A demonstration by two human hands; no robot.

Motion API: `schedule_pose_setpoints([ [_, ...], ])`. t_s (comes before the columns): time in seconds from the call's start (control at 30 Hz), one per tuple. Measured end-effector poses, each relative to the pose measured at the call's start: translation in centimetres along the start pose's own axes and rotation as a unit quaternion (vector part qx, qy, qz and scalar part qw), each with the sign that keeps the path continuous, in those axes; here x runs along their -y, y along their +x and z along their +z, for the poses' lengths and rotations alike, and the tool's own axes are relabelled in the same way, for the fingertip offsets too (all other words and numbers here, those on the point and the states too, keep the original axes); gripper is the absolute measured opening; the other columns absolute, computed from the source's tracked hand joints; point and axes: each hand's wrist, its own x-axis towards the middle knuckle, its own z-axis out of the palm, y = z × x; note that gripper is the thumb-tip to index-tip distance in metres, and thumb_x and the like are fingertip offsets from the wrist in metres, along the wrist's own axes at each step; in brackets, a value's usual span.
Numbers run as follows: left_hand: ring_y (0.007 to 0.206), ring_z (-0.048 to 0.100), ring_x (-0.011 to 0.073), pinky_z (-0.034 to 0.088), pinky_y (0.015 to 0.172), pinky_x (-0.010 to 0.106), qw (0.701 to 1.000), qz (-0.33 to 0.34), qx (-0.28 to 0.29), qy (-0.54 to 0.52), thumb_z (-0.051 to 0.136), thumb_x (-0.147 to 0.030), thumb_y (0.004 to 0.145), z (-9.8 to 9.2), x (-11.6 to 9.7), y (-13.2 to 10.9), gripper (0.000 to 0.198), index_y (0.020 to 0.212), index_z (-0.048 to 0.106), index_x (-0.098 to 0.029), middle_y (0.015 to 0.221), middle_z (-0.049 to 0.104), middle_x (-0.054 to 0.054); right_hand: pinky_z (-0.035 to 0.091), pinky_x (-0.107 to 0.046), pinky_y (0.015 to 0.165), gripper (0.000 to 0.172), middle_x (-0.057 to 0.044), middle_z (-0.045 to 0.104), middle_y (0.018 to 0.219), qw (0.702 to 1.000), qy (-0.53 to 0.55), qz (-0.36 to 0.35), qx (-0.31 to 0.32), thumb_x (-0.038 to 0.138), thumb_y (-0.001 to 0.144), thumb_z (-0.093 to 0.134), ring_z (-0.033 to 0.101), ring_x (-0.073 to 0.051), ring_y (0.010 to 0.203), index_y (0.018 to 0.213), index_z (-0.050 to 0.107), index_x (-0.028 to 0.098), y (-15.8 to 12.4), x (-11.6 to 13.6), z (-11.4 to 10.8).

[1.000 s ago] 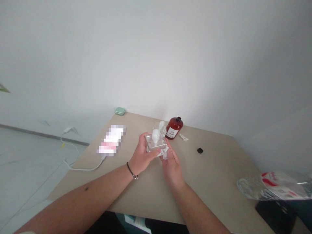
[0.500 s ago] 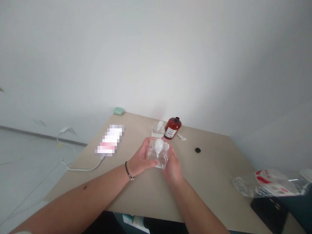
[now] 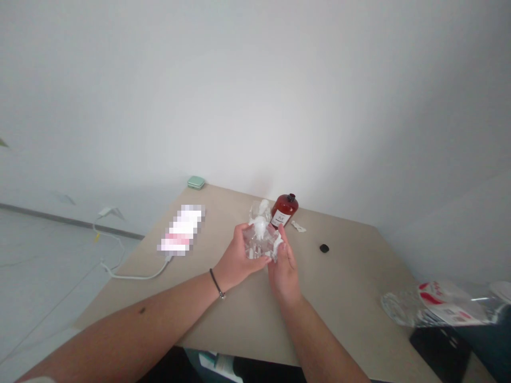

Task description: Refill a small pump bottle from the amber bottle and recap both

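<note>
The left hand (image 3: pixel 237 252) and the right hand (image 3: pixel 284 271) close narrowly around a clear, boxy transparent container (image 3: pixel 257 244) with a rounded white top (image 3: pixel 260 227), the left hand's fingers (image 3: pixel 249 230) curving over its near-left side and the right hand's fingers (image 3: pixel 282 234) standing up against its right side. White crinkled bits (image 3: pixel 278 246) show at its right edge, though what they are is too small to tell. The pair of hands holds it over the middle of a beige rectangular surface (image 3: pixel 343 287), and whether it touches that surface cannot be told. A black cord bracelet (image 3: pixel 217 283) circles the left wrist. Just beyond the hands stands a second clear container with a white top (image 3: pixel 257 213), and right beside it an upright amber-brown glass bottle (image 3: pixel 284 210) with a dark cap and a white label. Near the bottle lies a small white scrap (image 3: pixel 298 226), and further right a small black oval object (image 3: pixel 324 248). At the far-left corner of the surface sits a flat pale-green case (image 3: pixel 196 182). A pixelated, blurred white and pink item (image 3: pixel 181 230) lies left of the hands, with a white cable (image 3: pixel 136 276) running from it over the edge. A crumpled clear plastic bag with red print (image 3: pixel 435 303) lies at the right, above a black object (image 3: pixel 439 351).
</note>
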Motion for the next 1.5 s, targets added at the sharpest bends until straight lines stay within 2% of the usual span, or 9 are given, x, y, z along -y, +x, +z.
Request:
schedule_pose_setpoints([
  [0.13,0.112,0.061,0.0278,0.047,0.1,0.045,0.997,0.034,0.005,0.072,0.08,-0.019,0.068,-0.2,-0.8,-0.2,0.073,0.127,0.036,-0.022,0.119,0.06,0.01,0.05,-0.048,0.107,0.049,-0.003,0.062,0.142,0.996,0.07,0.042,-0.018,0.058,0.091,0.057,0.058,-0.027,0.131,0.132,0.063,0.032,0.5,0.8,0.4],
  [0.37,0.108,0.066,0.0268,0.053,0.093,0.04,0.993,0.046,0.106,-0.006,0.076,-0.011,0.065,0.3,-1.5,-1.3,0.075,0.128,0.037,-0.024,0.121,0.062,0.01,0.056,-0.045,0.097,0.041,-0.003,0.071,0.13,0.987,0.107,0.118,0.017,0.053,0.086,0.064,0.067,-0.03,0.119,0.119,0.072,0.029,1.0,1.3,0.0],
  [0.53,0.11,0.066,0.0269,0.053,0.095,0.041,0.994,0.055,0.083,-0.045,0.077,-0.012,0.066,-0.1,-1.5,-1.1,0.073,0.127,0.038,-0.024,0.12,0.063,0.009,0.054,-0.047,0.1,0.04,-0.004,0.077,0.115,0.976,0.119,0.175,0.042,0.051,0.089,0.062,0.071,-0.029,0.109,0.12,0.071,0.027,0.7,0.9,0.8],
  [0.77,0.099,0.065,0.0251,0.053,0.088,0.04,1.0,0.019,0.022,-0.011,0.081,-0.02,0.066,-0.7,-0.9,-0.4,0.075,0.127,0.037,-0.024,0.111,0.062,0.006,0.048,-0.049,0.107,0.041,-0.001,0.072,0.127,0.989,0.098,0.111,0.027,0.057,0.088,0.061,0.065,-0.027,0.121,0.119,0.071,0.033,0.5,0.7,0.6],
  [0.9,0.1,0.065,0.0248,0.053,0.086,0.038,0.996,0.012,0.089,-0.025,0.081,-0.014,0.064,0.0,-0.7,-0.9,0.075,0.125,0.04,-0.025,0.114,0.062,0.007,0.049,-0.047,0.106,0.045,0.0,0.067,0.136,0.99,0.104,0.092,0.01,0.062,0.085,0.062,0.059,-0.028,0.13,0.119,0.071,0.036,0.6,1.3,0.0],
  [1.07,0.112,0.064,0.028,0.052,0.093,0.041,0.98,0.067,0.147,-0.116,0.08,-0.014,0.066,0.5,-0.6,-1.3,0.074,0.127,0.04,-0.026,0.124,0.06,0.009,0.055,-0.039,0.095,0.05,-0.002,0.07,0.13,0.969,0.172,0.176,0.008,0.055,0.076,0.076,0.065,-0.027,0.121,0.119,0.071,0.03,0.6,1.8,0.3],
  [1.3,0.114,0.066,0.0301,0.053,0.096,0.043,0.976,0.09,0.115,-0.159,0.084,-0.028,0.072,-0.4,-0.6,-0.5,0.074,0.13,0.037,-0.024,0.124,0.063,0.012,0.056,-0.037,0.089,0.043,-0.004,0.079,0.105,0.959,0.179,0.219,0.03,0.053,0.083,0.07,0.072,-0.023,0.097,0.113,0.072,0.022,0.4,1.8,1.2],
  [1.4,0.111,0.066,0.0297,0.053,0.095,0.043,0.982,0.09,0.09,-0.143,0.084,-0.033,0.072,-0.4,-0.1,-0.1,0.076,0.131,0.037,-0.025,0.122,0.064,0.011,0.053,-0.04,0.096,0.048,-0.006,0.077,0.114,0.958,0.19,0.209,0.038,0.055,0.082,0.071,0.071,-0.025,0.103,0.117,0.071,0.022,0.3,1.7,1.2],
  [1.5,0.114,0.062,0.0294,0.049,0.099,0.045,0.992,0.084,0.014,-0.097,0.088,-0.036,0.067,-0.5,0.8,0.2,0.078,0.13,0.042,-0.027,0.124,0.061,0.009,0.047,-0.044,0.107,0.052,-0.004,0.071,0.129,0.967,0.204,0.151,0.014,0.057,0.084,0.068,0.066,-0.026,0.118,0.126,0.067,0.027,0.4,1.5,1.0],
])
